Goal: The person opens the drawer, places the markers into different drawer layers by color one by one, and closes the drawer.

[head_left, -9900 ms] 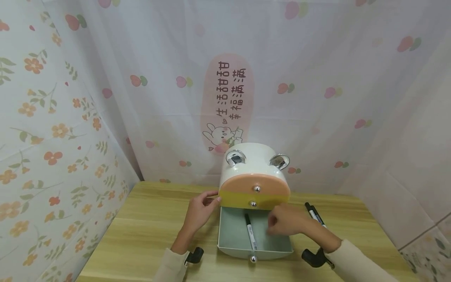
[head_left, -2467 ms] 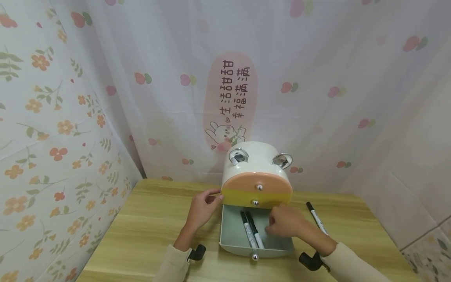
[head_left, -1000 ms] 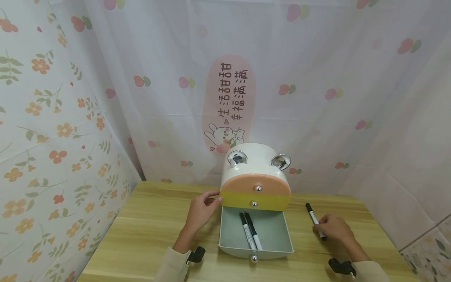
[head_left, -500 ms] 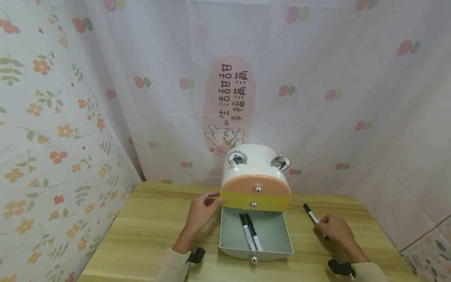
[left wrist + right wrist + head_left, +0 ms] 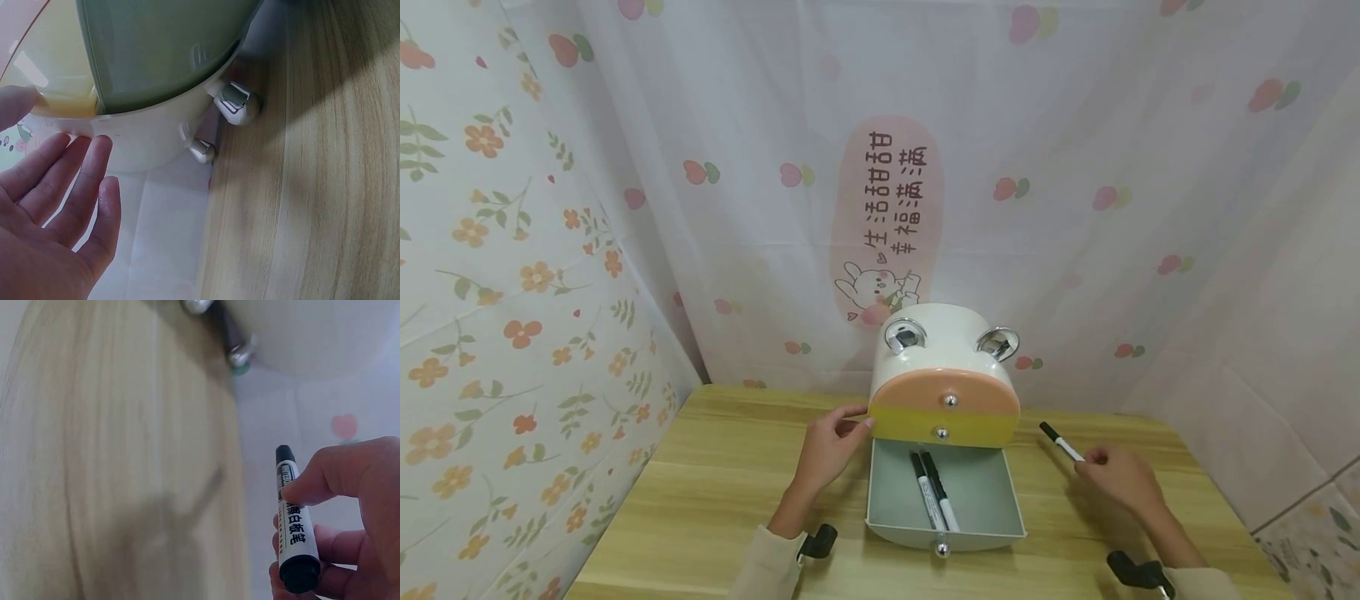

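Observation:
My right hand (image 5: 1122, 480) pinches a whiteboard marker (image 5: 295, 528) with a black cap and white barrel between thumb and fingers. It is raised above the table, right of the cabinet. My left hand (image 5: 826, 450) rests against the left side of a small white cabinet (image 5: 951, 329), thumb at the front edge and fingers (image 5: 78, 212) loosely extended along its side. The cabinet's bottom drawer (image 5: 981, 479), pale green, is pulled out. Two black-capped markers (image 5: 927, 492) lie side by side in it.
Above the pulled-out drawer, the yellow drawer (image 5: 902, 425) and the orange drawer (image 5: 917, 392) are closed, each with a round silver knob. Two silver ring-like ears stand on the cabinet top. A wooden table (image 5: 722, 467) extends around it, with patterned curtains (image 5: 737, 250) behind.
The drawer held one marker at first, then two. My right hand went from the drawer to the marker on the right and has lifted it off the table. My left hand stayed put.

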`<act>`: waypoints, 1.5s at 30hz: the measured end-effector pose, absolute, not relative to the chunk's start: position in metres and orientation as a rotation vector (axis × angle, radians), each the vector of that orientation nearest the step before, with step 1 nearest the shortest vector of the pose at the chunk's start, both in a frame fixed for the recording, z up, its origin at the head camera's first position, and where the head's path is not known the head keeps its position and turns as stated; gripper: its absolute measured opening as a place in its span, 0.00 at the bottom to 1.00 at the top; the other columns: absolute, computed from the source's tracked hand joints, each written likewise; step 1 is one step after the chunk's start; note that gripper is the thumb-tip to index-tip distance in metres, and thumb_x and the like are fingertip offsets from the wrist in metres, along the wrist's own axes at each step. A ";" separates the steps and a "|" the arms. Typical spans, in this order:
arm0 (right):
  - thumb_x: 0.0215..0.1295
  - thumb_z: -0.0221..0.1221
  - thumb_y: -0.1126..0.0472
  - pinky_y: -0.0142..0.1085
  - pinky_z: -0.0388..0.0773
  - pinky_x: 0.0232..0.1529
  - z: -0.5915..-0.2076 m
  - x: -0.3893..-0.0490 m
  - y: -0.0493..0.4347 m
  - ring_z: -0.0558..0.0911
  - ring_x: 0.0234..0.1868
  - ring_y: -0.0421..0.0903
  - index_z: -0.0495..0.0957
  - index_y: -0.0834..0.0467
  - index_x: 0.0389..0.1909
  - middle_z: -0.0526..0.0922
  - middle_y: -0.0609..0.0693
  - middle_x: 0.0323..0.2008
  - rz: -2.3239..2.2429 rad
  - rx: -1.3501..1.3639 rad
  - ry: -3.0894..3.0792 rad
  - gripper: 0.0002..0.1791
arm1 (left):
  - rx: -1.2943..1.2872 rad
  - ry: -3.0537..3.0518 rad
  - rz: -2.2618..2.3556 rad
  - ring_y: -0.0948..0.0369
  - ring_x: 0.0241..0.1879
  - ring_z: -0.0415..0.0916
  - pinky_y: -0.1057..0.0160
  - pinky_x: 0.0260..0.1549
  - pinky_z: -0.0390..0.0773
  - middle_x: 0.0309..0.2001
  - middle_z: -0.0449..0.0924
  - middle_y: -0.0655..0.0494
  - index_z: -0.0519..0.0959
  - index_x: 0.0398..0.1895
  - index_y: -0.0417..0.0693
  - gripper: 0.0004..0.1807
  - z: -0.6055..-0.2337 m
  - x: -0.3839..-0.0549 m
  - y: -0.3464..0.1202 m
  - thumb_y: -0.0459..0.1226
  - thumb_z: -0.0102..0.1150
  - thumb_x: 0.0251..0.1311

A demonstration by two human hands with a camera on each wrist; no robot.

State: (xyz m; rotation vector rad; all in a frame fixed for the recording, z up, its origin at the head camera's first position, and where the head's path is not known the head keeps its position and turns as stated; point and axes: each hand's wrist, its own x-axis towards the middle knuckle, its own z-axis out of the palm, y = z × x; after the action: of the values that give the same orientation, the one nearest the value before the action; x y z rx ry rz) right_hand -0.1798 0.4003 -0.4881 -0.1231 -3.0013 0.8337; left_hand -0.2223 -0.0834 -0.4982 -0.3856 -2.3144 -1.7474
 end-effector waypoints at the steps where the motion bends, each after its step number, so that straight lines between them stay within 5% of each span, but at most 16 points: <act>1: 0.74 0.66 0.53 0.39 0.68 0.28 -0.485 -0.178 0.399 0.73 0.28 0.47 0.84 0.60 0.39 0.80 0.47 0.28 0.829 -0.099 -3.000 0.13 | -0.384 -2.314 -1.749 0.54 0.44 0.91 0.62 0.40 0.89 0.49 0.91 0.44 0.89 0.57 0.42 0.16 -0.498 -0.222 -0.083 0.43 0.72 0.75; 25: 0.64 0.72 0.57 0.37 0.67 0.26 -0.412 -0.136 0.344 0.72 0.26 0.43 0.83 0.51 0.33 0.79 0.41 0.26 0.636 0.162 -3.016 0.06 | -0.375 -2.331 -1.728 0.55 0.44 0.91 0.60 0.41 0.89 0.49 0.92 0.49 0.90 0.57 0.45 0.15 -0.495 -0.221 -0.083 0.42 0.72 0.75; 45: 0.55 0.72 0.57 0.34 0.63 0.24 -0.399 -0.141 0.282 0.68 0.22 0.38 0.80 0.47 0.27 0.72 0.37 0.21 0.511 0.418 -2.979 0.08 | -0.409 -2.299 -1.743 0.48 0.46 0.92 0.56 0.43 0.91 0.50 0.92 0.47 0.89 0.57 0.43 0.15 -0.497 -0.221 -0.083 0.42 0.72 0.75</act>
State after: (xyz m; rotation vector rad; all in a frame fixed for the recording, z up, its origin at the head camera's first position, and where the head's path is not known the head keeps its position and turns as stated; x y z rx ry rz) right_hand -0.1414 0.2824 -0.3988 0.4178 -2.9790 0.5107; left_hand -0.2208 -0.0828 -0.4967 -0.4092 -2.2989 -1.7429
